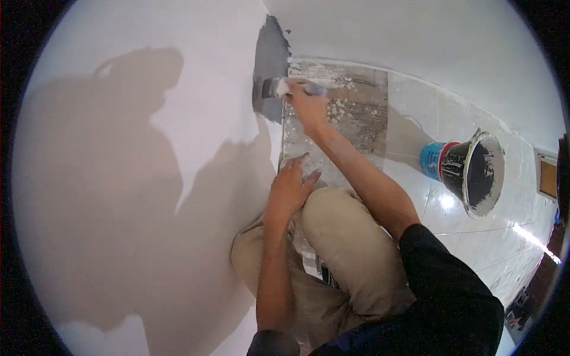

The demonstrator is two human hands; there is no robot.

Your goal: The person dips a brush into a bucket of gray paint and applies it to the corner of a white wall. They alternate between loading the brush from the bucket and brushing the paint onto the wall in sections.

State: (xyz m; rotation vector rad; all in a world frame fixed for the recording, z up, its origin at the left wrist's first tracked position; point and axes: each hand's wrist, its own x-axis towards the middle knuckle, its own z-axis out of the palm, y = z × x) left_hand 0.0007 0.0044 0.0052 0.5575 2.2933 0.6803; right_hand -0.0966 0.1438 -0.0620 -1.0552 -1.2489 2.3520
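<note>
The right arm reaches forward, elbow partly bent, and the right hand [306, 101] closes its fingers around the handle of a flat brush [280, 88], whose bristles lie against the gray patch [272, 59] low on the white wall [219, 35]. The left forearm points forward between wall and right knee [332, 216], the left hand [289, 185] loosely spread and holding nothing visible, its thumb beside that knee.
</note>
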